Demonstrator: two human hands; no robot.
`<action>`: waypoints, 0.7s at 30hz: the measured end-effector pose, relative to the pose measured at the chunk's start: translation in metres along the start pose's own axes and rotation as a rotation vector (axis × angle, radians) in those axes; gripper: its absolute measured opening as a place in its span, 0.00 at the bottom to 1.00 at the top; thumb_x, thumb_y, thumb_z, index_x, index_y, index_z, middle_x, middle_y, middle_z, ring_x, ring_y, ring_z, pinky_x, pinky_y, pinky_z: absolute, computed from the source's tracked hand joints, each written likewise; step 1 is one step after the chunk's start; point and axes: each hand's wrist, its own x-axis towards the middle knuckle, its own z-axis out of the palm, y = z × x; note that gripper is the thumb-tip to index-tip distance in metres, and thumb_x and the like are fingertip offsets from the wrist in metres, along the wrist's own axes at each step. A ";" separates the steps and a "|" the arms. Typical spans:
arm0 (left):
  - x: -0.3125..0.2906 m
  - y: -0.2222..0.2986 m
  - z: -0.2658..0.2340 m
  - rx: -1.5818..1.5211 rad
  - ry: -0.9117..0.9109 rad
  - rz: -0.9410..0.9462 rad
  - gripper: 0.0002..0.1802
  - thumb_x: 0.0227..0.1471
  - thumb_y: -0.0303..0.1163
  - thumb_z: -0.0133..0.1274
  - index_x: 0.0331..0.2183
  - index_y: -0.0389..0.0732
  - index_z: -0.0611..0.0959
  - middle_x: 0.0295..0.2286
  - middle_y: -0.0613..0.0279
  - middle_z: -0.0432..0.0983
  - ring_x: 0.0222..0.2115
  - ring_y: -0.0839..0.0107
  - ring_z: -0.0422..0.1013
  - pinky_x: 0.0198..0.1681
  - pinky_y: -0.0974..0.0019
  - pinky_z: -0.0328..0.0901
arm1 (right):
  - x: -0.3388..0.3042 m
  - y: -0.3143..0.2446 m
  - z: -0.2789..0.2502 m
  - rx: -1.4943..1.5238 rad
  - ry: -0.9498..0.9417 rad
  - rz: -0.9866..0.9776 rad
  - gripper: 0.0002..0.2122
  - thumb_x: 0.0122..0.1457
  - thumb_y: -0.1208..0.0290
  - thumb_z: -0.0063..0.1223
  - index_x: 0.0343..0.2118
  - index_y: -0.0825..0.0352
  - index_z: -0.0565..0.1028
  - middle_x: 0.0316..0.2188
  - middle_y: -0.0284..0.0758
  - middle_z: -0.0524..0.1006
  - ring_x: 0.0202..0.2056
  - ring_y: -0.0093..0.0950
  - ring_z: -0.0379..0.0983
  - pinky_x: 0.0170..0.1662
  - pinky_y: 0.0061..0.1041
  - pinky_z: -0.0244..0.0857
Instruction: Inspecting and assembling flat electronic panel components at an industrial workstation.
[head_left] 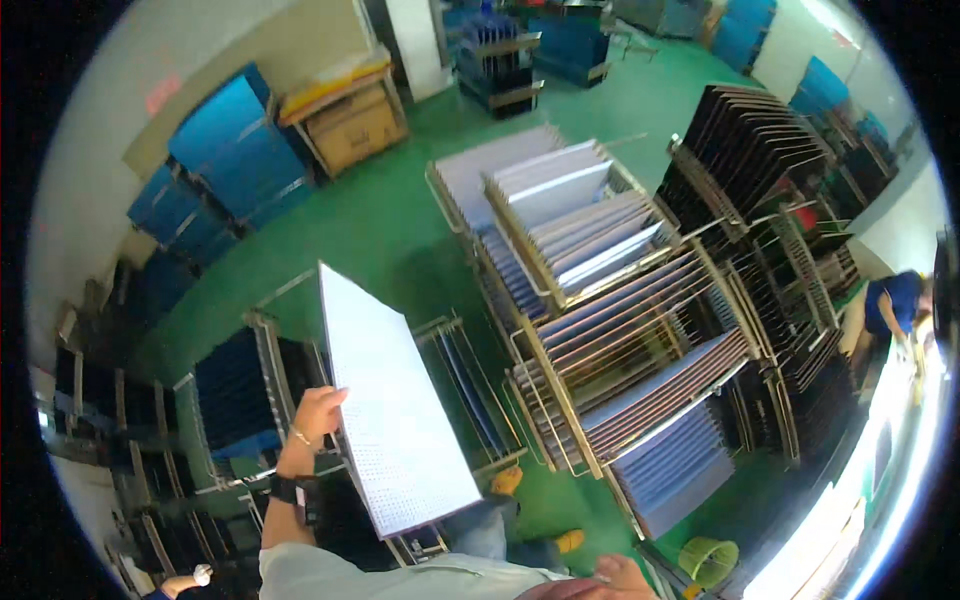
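A large thin white panel, with rows of fine dots over its lower part, stands tilted in front of me. My left hand is closed on its left edge, thumb on the white face; the fingers behind it are hidden. Low in the picture, close to my body, is my right hand. It is blurred and partly cut off by the lower edge, away from the panel, and its fingers do not show clearly.
Slotted racks filled with upright panels stand ahead and right. A smaller rack is behind the white panel, and a dark-panel rack is left. A green basket sits lower right. A person bends at the far right.
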 end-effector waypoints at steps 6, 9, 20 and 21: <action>-0.076 0.216 -0.007 -0.538 0.014 0.058 0.15 0.49 0.36 0.50 0.16 0.43 0.70 0.10 0.76 0.56 0.07 0.86 0.48 0.10 0.78 0.39 | 0.003 -0.101 0.016 0.013 -0.326 -0.165 0.22 0.61 0.55 0.37 0.42 0.73 0.72 0.33 0.37 0.77 0.34 0.27 0.73 0.40 0.25 0.67; -0.087 0.267 0.026 -0.538 -0.010 0.214 0.15 0.50 0.37 0.50 0.17 0.43 0.70 0.09 0.76 0.57 0.07 0.86 0.47 0.09 0.79 0.39 | -0.023 -0.172 0.025 0.505 -0.596 -0.437 0.30 0.59 0.46 0.32 0.55 0.69 0.58 0.54 0.42 0.62 0.53 0.34 0.60 0.54 0.35 0.55; -0.054 0.282 0.225 -0.360 -0.657 0.564 0.20 0.57 0.41 0.42 0.17 0.42 0.68 0.09 0.72 0.57 0.09 0.84 0.52 0.11 0.78 0.47 | -0.102 -0.128 -0.043 0.793 0.481 -0.983 0.20 0.59 0.67 0.44 0.52 0.70 0.60 0.48 0.34 0.67 0.49 0.26 0.61 0.54 0.29 0.54; -0.048 0.272 0.253 -0.394 -0.770 0.579 0.17 0.57 0.40 0.41 0.20 0.42 0.70 0.10 0.72 0.59 0.10 0.83 0.53 0.12 0.78 0.48 | -0.118 -0.114 -0.048 0.822 0.558 -0.979 0.20 0.59 0.67 0.44 0.52 0.70 0.60 0.48 0.34 0.67 0.49 0.26 0.61 0.54 0.29 0.54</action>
